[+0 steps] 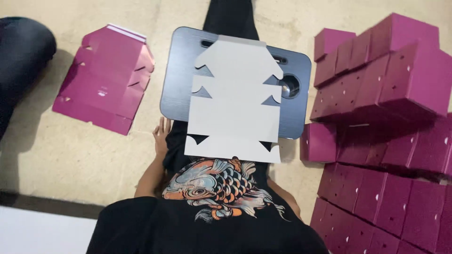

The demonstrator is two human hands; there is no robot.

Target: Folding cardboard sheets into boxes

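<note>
Fingers of the left hand lie spread and empty beside the thigh; right hand is hidden, grip impossible to tell; white die-cut carton blank lies flat on the grey lap desk, best squared before creasing; folded magenta boxes crowd the right, flat blanks left, bare floor between.

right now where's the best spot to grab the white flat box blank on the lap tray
Take the white box blank by its near bottom edge, which overhangs the grey tray toward the body. Come from below that edge with the left hand, thumb on top.
</note>
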